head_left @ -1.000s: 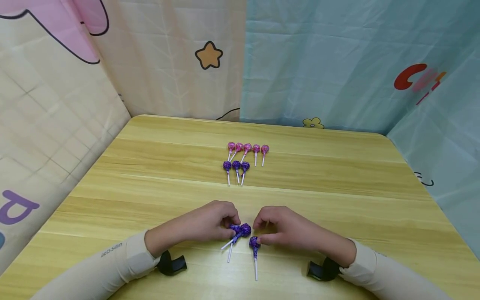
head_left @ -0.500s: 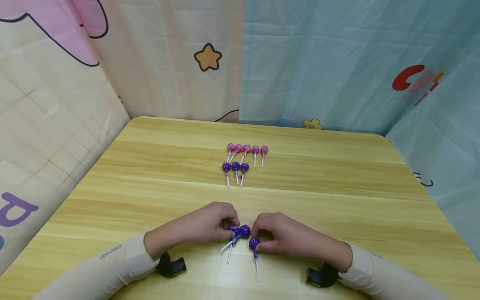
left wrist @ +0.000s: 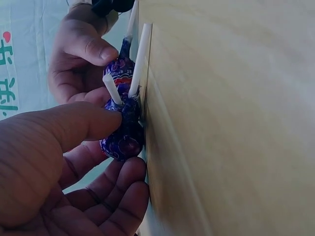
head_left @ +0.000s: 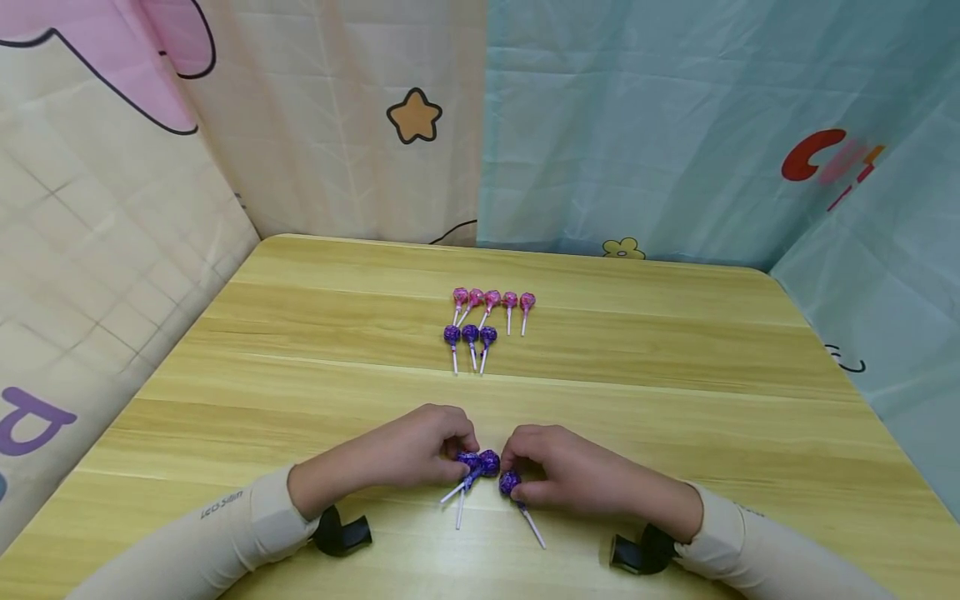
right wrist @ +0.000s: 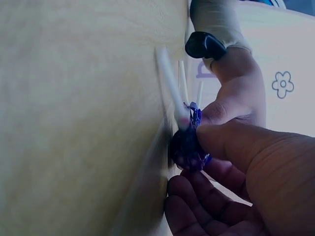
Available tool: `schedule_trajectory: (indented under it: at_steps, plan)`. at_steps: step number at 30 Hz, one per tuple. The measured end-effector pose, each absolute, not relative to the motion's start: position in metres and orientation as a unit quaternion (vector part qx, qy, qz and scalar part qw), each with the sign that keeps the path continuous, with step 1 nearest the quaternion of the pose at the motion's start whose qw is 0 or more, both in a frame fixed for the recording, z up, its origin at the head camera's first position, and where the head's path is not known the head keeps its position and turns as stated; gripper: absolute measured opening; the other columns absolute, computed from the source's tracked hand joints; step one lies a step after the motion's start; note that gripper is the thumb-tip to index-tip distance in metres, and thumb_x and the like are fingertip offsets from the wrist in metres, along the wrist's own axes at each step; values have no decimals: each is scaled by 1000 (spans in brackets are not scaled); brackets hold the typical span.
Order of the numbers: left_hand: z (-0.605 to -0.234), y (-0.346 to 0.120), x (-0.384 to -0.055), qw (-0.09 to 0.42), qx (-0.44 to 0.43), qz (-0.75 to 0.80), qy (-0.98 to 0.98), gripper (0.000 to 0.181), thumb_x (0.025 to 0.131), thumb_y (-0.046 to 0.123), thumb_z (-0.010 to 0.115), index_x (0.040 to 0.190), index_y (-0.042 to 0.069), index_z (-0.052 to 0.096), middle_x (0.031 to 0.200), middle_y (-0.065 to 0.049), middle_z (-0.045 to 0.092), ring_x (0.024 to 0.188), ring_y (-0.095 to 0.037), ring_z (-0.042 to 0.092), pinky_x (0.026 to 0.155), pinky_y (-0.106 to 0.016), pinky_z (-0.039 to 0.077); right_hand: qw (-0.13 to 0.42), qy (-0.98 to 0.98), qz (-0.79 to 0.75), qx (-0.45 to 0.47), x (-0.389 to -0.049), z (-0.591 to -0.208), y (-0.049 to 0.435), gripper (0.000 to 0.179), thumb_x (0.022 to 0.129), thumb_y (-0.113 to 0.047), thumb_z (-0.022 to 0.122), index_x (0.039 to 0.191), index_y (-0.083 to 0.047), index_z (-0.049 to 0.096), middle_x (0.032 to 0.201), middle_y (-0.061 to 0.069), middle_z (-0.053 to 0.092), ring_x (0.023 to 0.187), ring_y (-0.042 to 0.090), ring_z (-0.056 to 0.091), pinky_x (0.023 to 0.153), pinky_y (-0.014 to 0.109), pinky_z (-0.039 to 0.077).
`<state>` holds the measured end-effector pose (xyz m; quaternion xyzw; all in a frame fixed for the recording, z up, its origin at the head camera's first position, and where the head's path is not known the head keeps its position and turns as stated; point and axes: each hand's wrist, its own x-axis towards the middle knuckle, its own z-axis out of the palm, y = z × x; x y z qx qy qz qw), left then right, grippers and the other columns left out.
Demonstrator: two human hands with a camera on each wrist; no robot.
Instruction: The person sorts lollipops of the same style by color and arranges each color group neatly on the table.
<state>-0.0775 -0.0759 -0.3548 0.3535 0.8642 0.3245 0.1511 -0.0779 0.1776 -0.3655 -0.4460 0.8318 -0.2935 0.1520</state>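
Observation:
In the head view, my left hand [head_left: 423, 446] pinches a purple-wrapped lollipop [head_left: 467, 460] between thumb and fingers. Another purple lollipop [head_left: 490, 462] lies against it, and their white sticks cross. The left wrist view has the thumb [left wrist: 93, 123] pressing the wrappers from above, the fingers curled on the far side. To the right, my right hand [head_left: 566, 467] pinches a third purple lollipop [head_left: 509, 482], its stick slanting toward the lower right. That lollipop's head [right wrist: 189, 150] sits under the thumb in the right wrist view, close to the tabletop and partly hidden.
Farther back on the wooden table [head_left: 315, 333] lies a row of several pink lollipops [head_left: 492, 298]. Just in front of it is a row of three purple lollipops [head_left: 470, 334]. Patterned curtains [head_left: 637, 125] hang behind the table and on both sides.
The stick of the lollipop in my right hand has swung to the right. My right hand has shifted slightly left, closer to the left-hand pair. My left hand has stayed still.

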Motion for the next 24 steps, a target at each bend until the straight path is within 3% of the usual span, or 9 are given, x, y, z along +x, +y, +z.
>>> schedule_trajectory:
  at_steps: [16,24]
  plan:
    - [-357,-81,-83,143,338,331,870,13,83,5,75,89,14,68,82,9,58,74,-7,55,67,-24,50,154,833,-282,-450,-79,-363,178,11,90,-17,73,93,-22,64,93,-16,55,80,7,52,71,21,46]
    - [-347,-87,-97,129,326,334,875,12,86,8,74,95,14,68,86,8,60,77,-11,57,70,-27,51,164,831,-284,-450,-80,-362,179,12,90,-17,72,94,-24,64,96,-16,57,83,8,53,74,21,46]
